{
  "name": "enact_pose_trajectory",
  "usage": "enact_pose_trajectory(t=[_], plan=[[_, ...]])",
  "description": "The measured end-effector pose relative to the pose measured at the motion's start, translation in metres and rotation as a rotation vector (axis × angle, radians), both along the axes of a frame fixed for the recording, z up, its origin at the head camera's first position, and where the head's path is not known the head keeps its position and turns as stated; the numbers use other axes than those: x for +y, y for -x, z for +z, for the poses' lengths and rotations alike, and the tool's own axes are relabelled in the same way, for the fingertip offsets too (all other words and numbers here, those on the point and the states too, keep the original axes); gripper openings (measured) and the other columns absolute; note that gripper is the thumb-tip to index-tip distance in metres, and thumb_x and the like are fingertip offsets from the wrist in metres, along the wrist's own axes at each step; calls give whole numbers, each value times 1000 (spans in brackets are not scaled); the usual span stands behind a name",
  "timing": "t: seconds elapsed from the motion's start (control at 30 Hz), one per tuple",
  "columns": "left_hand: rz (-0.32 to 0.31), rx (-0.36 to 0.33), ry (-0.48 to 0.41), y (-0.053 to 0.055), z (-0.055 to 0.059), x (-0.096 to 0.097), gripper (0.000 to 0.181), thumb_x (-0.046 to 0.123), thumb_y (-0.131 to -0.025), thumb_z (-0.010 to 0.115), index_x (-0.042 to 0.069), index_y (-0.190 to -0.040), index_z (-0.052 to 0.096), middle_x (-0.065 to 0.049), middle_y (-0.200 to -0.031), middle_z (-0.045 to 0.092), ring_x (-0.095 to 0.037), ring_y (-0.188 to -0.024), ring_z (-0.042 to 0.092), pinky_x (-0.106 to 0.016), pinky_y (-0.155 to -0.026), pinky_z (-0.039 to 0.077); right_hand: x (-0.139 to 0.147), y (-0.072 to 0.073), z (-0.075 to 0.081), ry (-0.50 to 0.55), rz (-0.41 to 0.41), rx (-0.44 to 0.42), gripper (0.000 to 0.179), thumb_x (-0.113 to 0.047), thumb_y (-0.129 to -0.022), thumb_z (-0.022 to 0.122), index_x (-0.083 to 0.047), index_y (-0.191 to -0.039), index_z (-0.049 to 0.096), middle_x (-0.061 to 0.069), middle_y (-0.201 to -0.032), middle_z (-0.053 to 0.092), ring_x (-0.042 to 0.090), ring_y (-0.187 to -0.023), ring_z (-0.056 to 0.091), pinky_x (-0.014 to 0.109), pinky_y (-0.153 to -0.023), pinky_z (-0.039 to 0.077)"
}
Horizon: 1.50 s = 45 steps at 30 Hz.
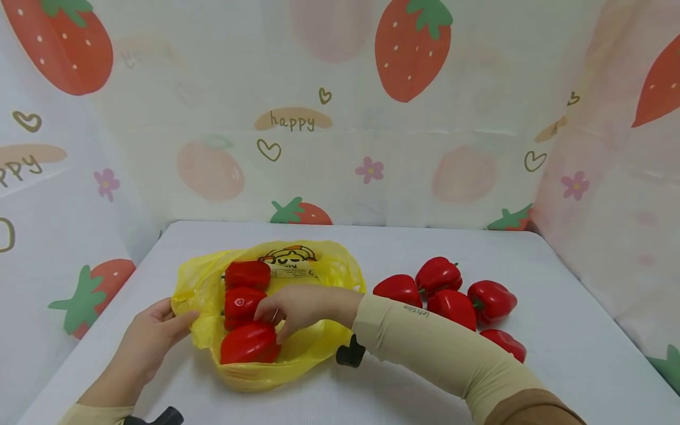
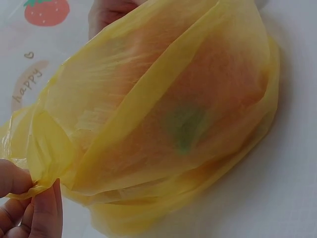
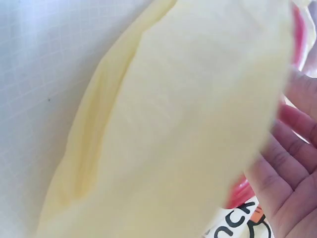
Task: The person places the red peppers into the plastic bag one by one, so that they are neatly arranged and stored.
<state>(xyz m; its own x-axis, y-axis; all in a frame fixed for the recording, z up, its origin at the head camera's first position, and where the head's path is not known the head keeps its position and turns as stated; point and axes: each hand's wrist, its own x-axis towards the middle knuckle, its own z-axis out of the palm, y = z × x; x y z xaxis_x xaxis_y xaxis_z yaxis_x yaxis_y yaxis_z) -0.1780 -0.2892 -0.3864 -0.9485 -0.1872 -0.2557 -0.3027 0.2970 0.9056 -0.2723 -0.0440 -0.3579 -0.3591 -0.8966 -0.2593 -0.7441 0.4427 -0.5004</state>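
Nearest my head camera runs one cream fabric sleeve (image 1: 425, 342), lettered, over the right forearm. From my distant seat I count eight glossy red plastic-looking bell peppers: three bagged peppers (image 1: 248, 343) in a row inside one crinkled yellow plastic bag (image 1: 340, 265), five loose peppers (image 1: 451, 308) clustered to its right on the white tabletop (image 1: 542, 277). All three bagged ones have long axes roughly left–right; the farther two point their stems left. The left hand (image 1: 151, 333) pinches the bag's left rim; the right hand (image 1: 300, 307), fingers loosely bent, touches the nearest bagged pepper.

Through the left wrist camera I see thumb and fingers gripping yellow film, one green stem (image 2: 185, 126) showing through.

Through the right wrist camera, film hides the fingertips; the palm faces me, thumb apart.
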Motion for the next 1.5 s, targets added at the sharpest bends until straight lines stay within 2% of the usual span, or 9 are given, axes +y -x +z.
enact_pose_trajectory(t=[0.33, 0.47, 0.6, 0.83, 1.03, 1.13, 1.3, 1.5], plan=[[-6, 7, -6, 0, 0, 0, 78, 43, -86, 59, 3, -143, 25, -17, -142, 35, -8, -105, 53, -33, -91, 44, 10, 7, 1, 63, -25, -137, 42, -16, -78, 73, -14, -117, 59, -8, -104, 62, 4, -94, 57, 12, -78, 48], [-5, 10, -12, 0, 2, 0, 77, 42, -86, 60, 3, -143, 25, -18, -142, 36, -4, -101, 54, -33, -91, 44, 18, 11, 7, 91, -32, -137, 45, -16, -78, 73, -10, -119, 57, -2, -109, 62, 6, -97, 58, 13, -81, 48], [-5, 12, -6, 0, 2, 1, 77, 42, -86, 60, 3, -143, 26, -18, -141, 36, -4, -100, 54, -33, -91, 45, 26, 16, 19, 125, -58, -135, 47, -16, -77, 73, -11, -121, 56, -2, -109, 62, 5, -98, 58, 17, -84, 48], [-1, 4, 13, 1, 0, 2, 77, 43, -86, 59, 3, -143, 26, -18, -142, 36, -14, -109, 52, -33, -91, 44, 47, 25, 39, 178, -108, -145, 45, -15, -78, 72, -15, -121, 57, -5, -110, 61, 3, -99, 57, 21, -88, 48], [-5, 3, 15, 3, -1, 3, 77, 43, -86, 59, 3, -143, 25, -17, -142, 35, -17, -111, 51, -33, -91, 44, 73, 28, 53, 203, -155, -128, 46, -13, -79, 71, -17, -122, 56, -6, -112, 59, 5, -102, 56, 22, -90, 47], [-4, 4, 18, 3, -1, 4, 77, 43, -86, 59, 3, -143, 25, -18, -142, 35, -19, -113, 51, -33, -91, 44, 88, 29, 58, 222, -182, -114, 46, -13, -79, 71, -18, -122, 57, -6, -112, 60, 5, -102, 56, 22, -90, 47], [-9, 14, 12, 3, -1, 4, 77, 42, -86, 59, 3, -143, 25, -18, -142, 35, -12, -108, 53, -31, -89, 45, 113, 30, 63, 240, -251, -133, 43, -11, -80, 70, -16, -121, 57, -5, -110, 61, 9, -103, 57, 29, -92, 47], [-18, 26, 16, 4, -2, 4, 77, 42, -87, 58, 3, -144, 24, -19, -142, 35, -13, -108, 53, -32, -90, 46, 148, 29, 62, 235, -311, -127, 44, -12, -80, 70, -19, -121, 56, -4, -113, 60, 15, -108, 56, 34, -94, 46]])
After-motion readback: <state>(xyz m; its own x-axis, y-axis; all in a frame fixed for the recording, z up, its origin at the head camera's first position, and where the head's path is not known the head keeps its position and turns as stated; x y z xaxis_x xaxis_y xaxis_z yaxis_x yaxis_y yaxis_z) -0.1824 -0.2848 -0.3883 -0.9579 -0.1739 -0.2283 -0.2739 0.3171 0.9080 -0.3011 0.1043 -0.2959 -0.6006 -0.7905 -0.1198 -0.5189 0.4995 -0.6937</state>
